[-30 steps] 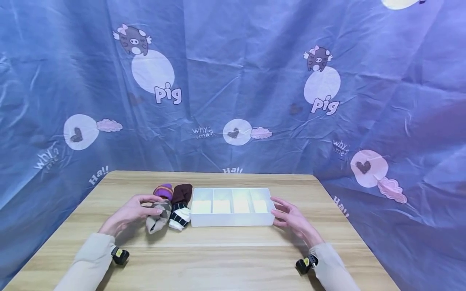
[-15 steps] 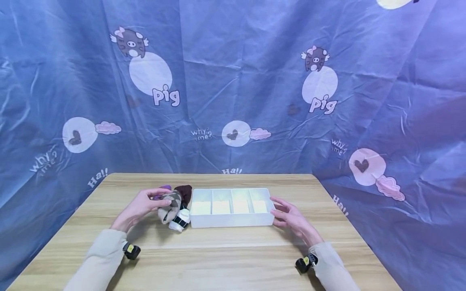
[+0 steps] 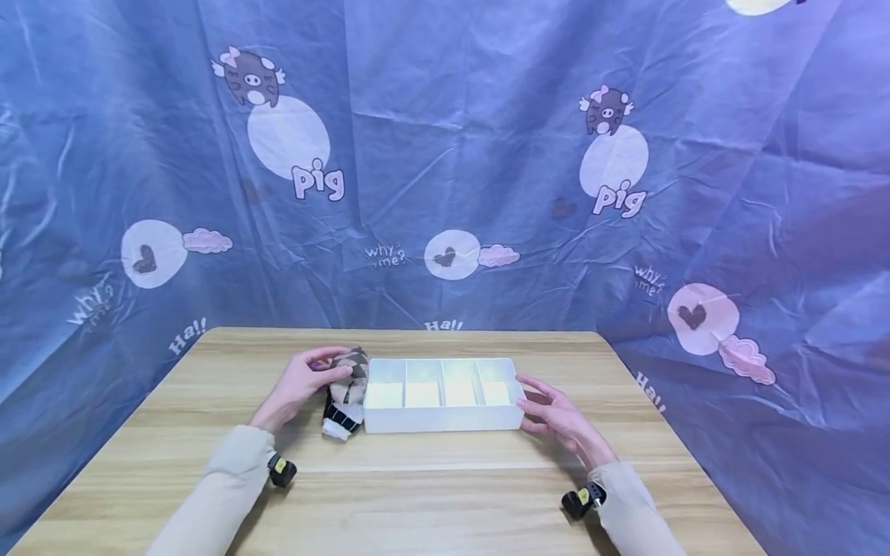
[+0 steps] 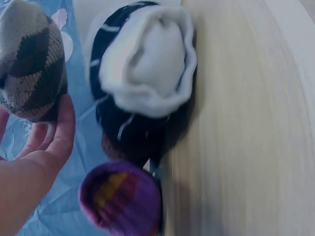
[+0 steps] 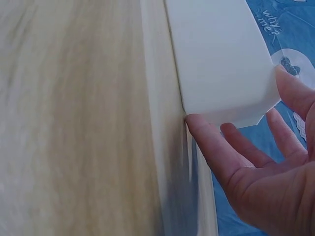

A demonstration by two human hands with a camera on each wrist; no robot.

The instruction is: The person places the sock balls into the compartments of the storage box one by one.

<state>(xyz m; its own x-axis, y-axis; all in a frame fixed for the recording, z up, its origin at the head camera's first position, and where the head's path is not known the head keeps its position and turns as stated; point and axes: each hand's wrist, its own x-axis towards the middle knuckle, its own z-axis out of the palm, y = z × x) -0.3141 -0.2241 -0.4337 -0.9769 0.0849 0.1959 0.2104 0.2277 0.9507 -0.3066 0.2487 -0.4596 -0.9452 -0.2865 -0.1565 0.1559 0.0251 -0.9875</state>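
Note:
My left hand [image 3: 295,386] holds a rolled argyle sock [image 3: 351,369] by its side, above the other rolled socks and just left of the white box. In the left wrist view the argyle sock [image 4: 34,69] is raised, its grey toe end up. Below it lies a black-and-white checked sock [image 3: 341,423], touching or close to the box's left end. A purple striped sock [image 4: 123,196] is largely covered by the hand in the head view, and little shows of a maroon sock [image 4: 114,146]. My right hand [image 3: 559,417] rests spread fingers against the right end of the white box [image 3: 445,419].
The box has several side-by-side compartments with no socks in them. It stands on a wooden table [image 3: 445,494], toward the far edge. A blue patterned cloth [image 3: 445,177] hangs behind and around the table.
My left hand has carried the argyle sock up and rightward, from the left of the pile to over the other socks beside the box. The right hand and box have stayed put.

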